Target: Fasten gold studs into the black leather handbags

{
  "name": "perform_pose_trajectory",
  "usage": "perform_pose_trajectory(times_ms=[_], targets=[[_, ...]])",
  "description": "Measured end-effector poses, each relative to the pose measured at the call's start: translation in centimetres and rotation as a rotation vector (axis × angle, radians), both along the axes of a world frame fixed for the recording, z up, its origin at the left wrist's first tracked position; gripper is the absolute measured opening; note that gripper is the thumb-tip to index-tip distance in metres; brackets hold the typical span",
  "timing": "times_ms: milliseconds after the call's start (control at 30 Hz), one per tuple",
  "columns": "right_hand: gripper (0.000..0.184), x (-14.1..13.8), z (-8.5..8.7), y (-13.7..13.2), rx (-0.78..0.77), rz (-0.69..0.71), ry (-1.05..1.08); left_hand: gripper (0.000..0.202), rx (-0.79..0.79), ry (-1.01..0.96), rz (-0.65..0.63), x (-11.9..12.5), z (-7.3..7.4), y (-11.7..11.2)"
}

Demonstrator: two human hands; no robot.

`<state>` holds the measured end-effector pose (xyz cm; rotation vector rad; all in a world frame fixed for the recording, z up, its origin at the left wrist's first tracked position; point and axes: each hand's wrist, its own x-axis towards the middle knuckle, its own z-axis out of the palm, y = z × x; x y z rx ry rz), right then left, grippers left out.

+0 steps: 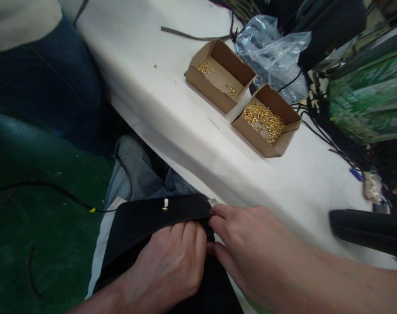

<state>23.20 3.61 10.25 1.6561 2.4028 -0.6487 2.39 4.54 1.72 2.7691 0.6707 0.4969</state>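
Note:
A black bag (pixel 133 224) with a smooth flap lies across the lap. A small gold fitting with a white piece (pixel 165 204) stands out from the flap. My left hand (pixel 175 257) is closed, its bent fingers tucked under the flap edge at the opening; the fingertips are hidden. At the bag's right corner, my right hand (pixel 237 235) grips the edge between thumb and fingers, close beside my left hand. Whatever lies inside the bag between the hands cannot be made out.
On the white-covered table (pixel 172 113) stand a cardboard box with few gold pieces (pixel 211 93) and a fuller box of gold pieces (pixel 254 135). Behind them lies a clear plastic bag (pixel 273 52). A black item (pixel 368 231) rests at right. Another person's leg (pixel 44 87) is at left.

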Motion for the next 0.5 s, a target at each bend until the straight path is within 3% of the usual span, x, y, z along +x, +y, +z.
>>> perform_pose_trajectory(times_ms=[133,300,433,500], targets=[[0.01,-0.5,-0.4,0.0,-0.022,0.006,-0.02,0.018,-0.001,0.05,0.031,0.0,0.2,-0.2],[0.008,-1.8,-0.1,2.8,-0.118,0.07,-0.077,0.022,-0.238,-0.018,0.144,-0.2,0.6,-0.8],[0.01,-3.2,1.5,6.3,-0.209,0.261,-0.126,0.02,-0.481,-0.257,0.323,-1.2,1.5,-1.1],[0.016,-3.7,2.5,8.1,-0.177,0.409,-0.116,0.029,-0.468,-0.346,0.399,-1.4,2.0,-1.3]])
